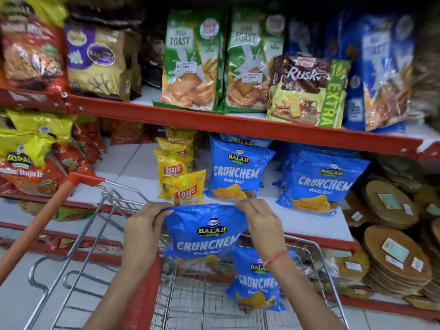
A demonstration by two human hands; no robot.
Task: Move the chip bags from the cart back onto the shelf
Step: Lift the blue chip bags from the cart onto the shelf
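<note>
Head view, your left hand [145, 225]: fingers pinched on the top-left corner of the held blue chip bag [204, 232].
Head view, your right hand [259, 220]: fingers pinched on the bag's top-right corner; a red thread circles the wrist.
Held bag: upright, above the wire cart [316, 256], in front of the shelf [297, 220].
Second blue bag [257, 282]: inside the cart, below your right wrist.
Shelf stock: two matching blue bags standing [235, 170] [319, 182], yellow bags [181, 177] to their left.

Left hand [145, 225] and right hand [260, 221] raised, fingers pinched.
</note>
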